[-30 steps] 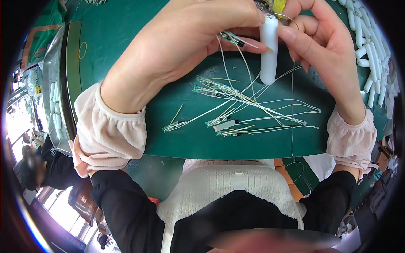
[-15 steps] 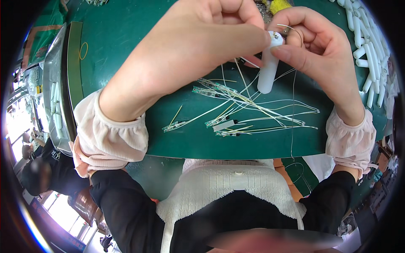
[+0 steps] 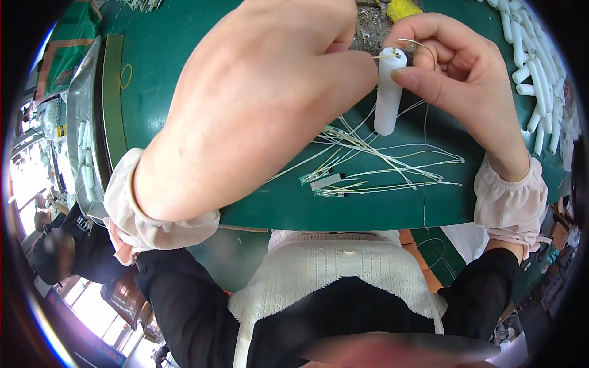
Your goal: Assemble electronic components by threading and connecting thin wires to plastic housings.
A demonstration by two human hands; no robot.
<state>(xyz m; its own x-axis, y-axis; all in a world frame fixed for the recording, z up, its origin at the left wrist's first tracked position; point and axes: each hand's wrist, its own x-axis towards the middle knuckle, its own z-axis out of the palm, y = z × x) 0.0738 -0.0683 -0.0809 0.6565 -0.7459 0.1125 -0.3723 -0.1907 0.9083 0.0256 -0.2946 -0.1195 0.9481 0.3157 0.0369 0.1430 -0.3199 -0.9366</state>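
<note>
A white plastic tube (image 3: pixel 388 104) stands nearly upright at the upper middle, its top end tilted toward me with small metal bits showing. My right hand (image 3: pixel 460 76) grips the tube near that end between thumb and fingers. A thin wire (image 3: pixel 418 43) curves out of the same hand, and more of it hangs below. At the tube's top left, my left hand (image 3: pixel 264 104) is closed on a short pale yellow wire (image 3: pixel 381 57) coming from the tube end; its fingertips are mostly hidden. Several small circuit boards with white and yellow wires (image 3: pixel 392 161) lie below on the green table.
Many white tubes (image 3: pixel 543 80) are piled at the right. A metal tray (image 3: pixel 92 122) sits along the left edge, near a yellow ring (image 3: pixel 126 76). Behind the tube are a yellow sponge-like piece (image 3: pixel 403 8) and a grey, crumb-covered patch (image 3: pixel 371 30). A person (image 3: pixel 58 251) is at far left.
My left hand has drawn left and toward me, away from the tube's top, exposing the pale yellow wire between them. The tube and my right hand have barely moved.
</note>
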